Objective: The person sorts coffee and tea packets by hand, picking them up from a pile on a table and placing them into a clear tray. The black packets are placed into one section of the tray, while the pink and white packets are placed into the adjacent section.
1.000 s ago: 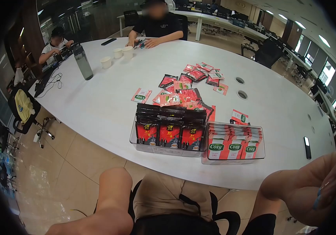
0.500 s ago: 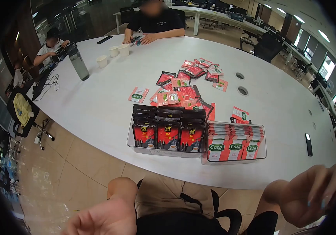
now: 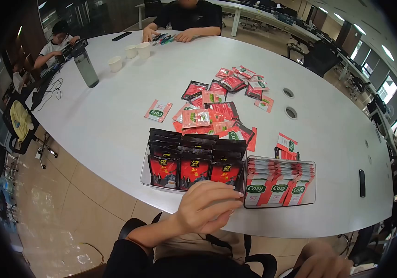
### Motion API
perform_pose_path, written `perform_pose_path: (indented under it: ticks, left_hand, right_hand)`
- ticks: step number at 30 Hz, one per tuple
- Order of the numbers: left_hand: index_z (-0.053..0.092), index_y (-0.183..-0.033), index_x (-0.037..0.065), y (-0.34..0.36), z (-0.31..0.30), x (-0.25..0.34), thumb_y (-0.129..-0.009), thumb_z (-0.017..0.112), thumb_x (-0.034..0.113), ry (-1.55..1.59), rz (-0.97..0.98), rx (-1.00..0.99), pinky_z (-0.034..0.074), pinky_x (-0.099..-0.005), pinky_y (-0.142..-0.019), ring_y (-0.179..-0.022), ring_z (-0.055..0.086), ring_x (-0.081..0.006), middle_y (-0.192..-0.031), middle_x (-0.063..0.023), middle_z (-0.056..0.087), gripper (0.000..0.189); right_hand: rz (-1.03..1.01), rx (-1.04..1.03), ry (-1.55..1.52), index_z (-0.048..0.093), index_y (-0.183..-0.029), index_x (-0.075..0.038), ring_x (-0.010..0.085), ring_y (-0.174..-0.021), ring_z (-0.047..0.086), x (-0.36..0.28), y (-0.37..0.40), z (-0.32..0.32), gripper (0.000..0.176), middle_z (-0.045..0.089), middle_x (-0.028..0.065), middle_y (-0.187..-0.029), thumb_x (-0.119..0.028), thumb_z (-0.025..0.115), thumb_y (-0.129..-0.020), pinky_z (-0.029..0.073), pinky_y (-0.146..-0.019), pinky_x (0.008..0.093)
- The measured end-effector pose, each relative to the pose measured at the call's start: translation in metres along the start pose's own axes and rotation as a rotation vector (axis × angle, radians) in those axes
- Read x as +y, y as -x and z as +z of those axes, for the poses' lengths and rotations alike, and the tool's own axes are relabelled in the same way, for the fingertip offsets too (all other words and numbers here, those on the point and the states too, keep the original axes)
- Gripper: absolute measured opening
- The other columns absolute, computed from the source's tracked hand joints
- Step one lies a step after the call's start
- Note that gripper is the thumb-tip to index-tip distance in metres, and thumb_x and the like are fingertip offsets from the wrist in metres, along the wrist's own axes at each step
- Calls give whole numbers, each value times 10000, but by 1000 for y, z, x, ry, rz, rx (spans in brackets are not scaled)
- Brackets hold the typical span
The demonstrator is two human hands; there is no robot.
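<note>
My left hand (image 3: 210, 207) is in front of a clear plastic box (image 3: 159, 188) filled with rows of black and red G7 3in1 coffee sachets (image 3: 194, 172). Its fingers are loosely bent with nothing visible in them, and the fingertips overlap the gap between the two boxes. To the right stands a second clear box (image 3: 277, 207), packed with pink and white Cozy tea sachets (image 3: 279, 189). My right hand (image 3: 323, 262) is low at the bottom right, below the table edge, blurred with its fingers pointing down.
Loose sachets (image 3: 221, 110) lie heaped behind the boxes, with a single Cozy sachet (image 3: 158, 110) to the left. A bottle (image 3: 86, 69), paper cups (image 3: 143, 51) and a dark phone-like object (image 3: 362, 183) are on the white table (image 3: 124, 111). Across it, a person's hands (image 3: 187, 35) rest near pens.
My left hand has risen from the lower left and swung across in front of the coffee box. The right hand has dropped down and inward from the right edge. The view has shifted slightly.
</note>
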State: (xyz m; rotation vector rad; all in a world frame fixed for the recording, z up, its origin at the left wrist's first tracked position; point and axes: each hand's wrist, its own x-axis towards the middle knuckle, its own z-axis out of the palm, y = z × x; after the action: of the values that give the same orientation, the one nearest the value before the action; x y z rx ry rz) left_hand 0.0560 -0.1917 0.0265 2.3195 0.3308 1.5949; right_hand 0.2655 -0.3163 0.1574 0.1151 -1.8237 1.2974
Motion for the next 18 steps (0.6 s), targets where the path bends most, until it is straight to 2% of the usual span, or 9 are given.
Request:
perform_pose_path:
  ticks: [5, 7, 8, 12, 15, 18]
  left_hand:
    - [687, -1000, 87, 15, 17, -11, -705, 729, 80, -217, -3, -75, 487, -298, -728, -852, 675, -179, -986, -20, 700, 298]
    - [688, -1003, 87, 18, 20, -9, -698, 751, 94, -222, 2, -60, 479, -272, -716, -825, 678, -157, -958, -7, 709, 312]
    - [688, -992, 85, 18, 24, -10, -702, 786, 138, -247, 2, -28, 447, -233, -650, -767, 669, -131, -932, 0, 714, 310]
    - [690, -977, 93, 20, 25, -11, -708, 814, 195, -342, -2, -100, 396, -213, -575, -701, 643, -92, -924, 6, 713, 313]
    - [689, -964, 99, 21, 22, -14, -714, 818, 212, -324, 5, -126, 374, -208, -545, -672, 630, -80, -914, 12, 714, 303]
    - [690, -950, 103, 18, 22, -11, -721, 815, 213, -270, -32, -113, 372, -205, -528, -663, 628, -76, -907, 19, 713, 284]
  right_hand:
    - [112, -131, -47, 632, -947, 0, 316, -832, 583, 20, -6, -15, 137, 588, 161, -884, -110, 555, -920, 479, -572, 415]
    - [238, -210, 49, 628, -963, 8, 302, -857, 584, 24, -7, -23, 153, 582, 160, -904, -121, 561, -916, 489, -626, 410]
    - [301, -251, 97, 626, -971, 13, 295, -869, 584, 25, -8, -27, 162, 580, 160, -913, -126, 564, -914, 494, -653, 408]
    - [629, -281, 402, 629, -988, 3, 311, -888, 587, 29, -7, -35, 148, 598, 165, -938, -93, 595, -881, 480, -759, 397]
    - [646, -227, 712, 517, -1292, -61, 212, -973, 588, 35, 7, -52, 535, 578, 87, -1115, -228, 690, -815, 494, -844, 335]
    - [830, -129, 1204, 367, -1441, -75, 317, -1136, 533, 36, -5, -63, 927, 512, 148, -1300, -294, 813, -659, 444, -965, 423]
